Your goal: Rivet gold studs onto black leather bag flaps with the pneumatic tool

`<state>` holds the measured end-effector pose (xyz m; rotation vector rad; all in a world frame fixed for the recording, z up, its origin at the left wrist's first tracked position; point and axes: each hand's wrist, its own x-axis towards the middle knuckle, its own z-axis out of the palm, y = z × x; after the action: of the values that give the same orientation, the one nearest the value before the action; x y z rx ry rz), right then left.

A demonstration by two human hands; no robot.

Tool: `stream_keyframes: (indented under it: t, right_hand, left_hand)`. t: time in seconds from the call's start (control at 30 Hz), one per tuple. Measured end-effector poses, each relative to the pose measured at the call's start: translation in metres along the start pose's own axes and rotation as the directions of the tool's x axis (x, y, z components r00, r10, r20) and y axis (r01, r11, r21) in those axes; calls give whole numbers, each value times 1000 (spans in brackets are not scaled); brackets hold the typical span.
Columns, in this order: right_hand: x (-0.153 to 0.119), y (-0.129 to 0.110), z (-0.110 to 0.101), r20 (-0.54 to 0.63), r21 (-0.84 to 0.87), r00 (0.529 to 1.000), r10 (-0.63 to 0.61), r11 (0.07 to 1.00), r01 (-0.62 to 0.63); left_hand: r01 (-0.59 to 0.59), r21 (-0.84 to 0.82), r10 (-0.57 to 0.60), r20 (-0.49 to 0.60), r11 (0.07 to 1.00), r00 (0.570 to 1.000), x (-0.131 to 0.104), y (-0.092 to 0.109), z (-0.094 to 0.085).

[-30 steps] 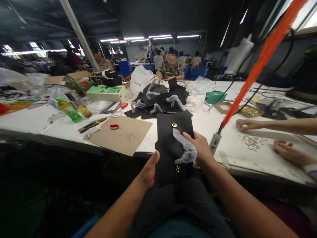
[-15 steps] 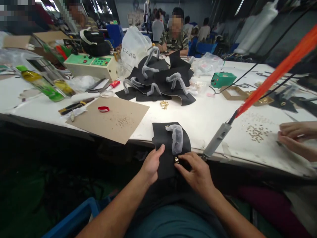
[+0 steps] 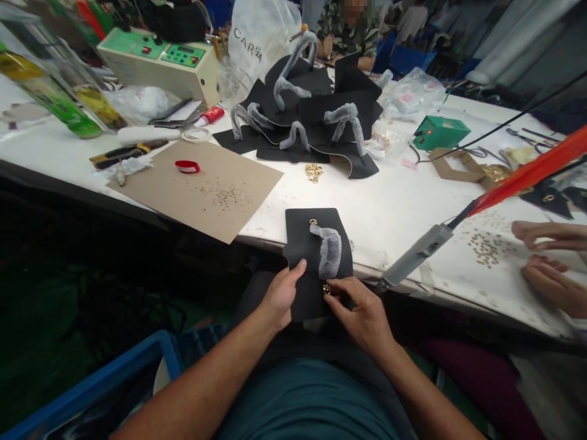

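Note:
A black panel (image 3: 300, 244) with a plastic-wrapped handle (image 3: 331, 253) on it lies between my hands, its far part over the table edge. My left hand (image 3: 282, 296) grips the panel's left side, thumb on top. Finger and thumb of my right hand (image 3: 360, 305) pinch a small gold metal fitting (image 3: 326, 288) at the handle's near end. Another gold ring (image 3: 313, 222) sits at the far end of the handle. Beyond the panel, a small heap of gold fittings (image 3: 314, 173) rests on the white table (image 3: 376, 208).
More black panels with wrapped handles (image 3: 316, 116) are piled behind. Left are a cardboard sheet (image 3: 183, 201), a red ring (image 3: 188, 166) and a bottle (image 3: 68, 104). A grey electric screwdriver (image 3: 417, 253) hangs at right. A co-worker's hands (image 3: 554, 263) are near scattered small pieces (image 3: 488, 247).
My view has tilted down and shifted. The panel's far end now shows its gold ring more fully. My right hand keeps its pinch on the gold fitting; the co-worker's hands have spread apart.

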<state>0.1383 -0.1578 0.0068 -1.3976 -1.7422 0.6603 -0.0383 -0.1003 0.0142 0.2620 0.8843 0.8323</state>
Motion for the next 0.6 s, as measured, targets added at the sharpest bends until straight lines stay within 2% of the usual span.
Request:
stream_keyframes:
  t: [0.17, 0.33, 0.43, 0.6]
  right_hand:
    - [10, 9, -11, 198, -2, 973, -117, 993, 119]
    - [25, 8, -22, 329, -129, 899, -290, 929, 347]
    - [28, 6, -21, 350, -208, 879, -324, 888, 410]
    - [19, 7, -9, 295, -276, 897, -330, 869, 410]
  left_hand:
    - [57, 14, -57, 8, 998, 998, 4, 4, -11]
    - [111, 11, -111, 23, 994, 994, 6, 15, -13]
    - [130, 11, -130, 13, 991, 991, 6, 17, -12]
    - [96, 2, -96, -23, 995, 995, 4, 10, -11]
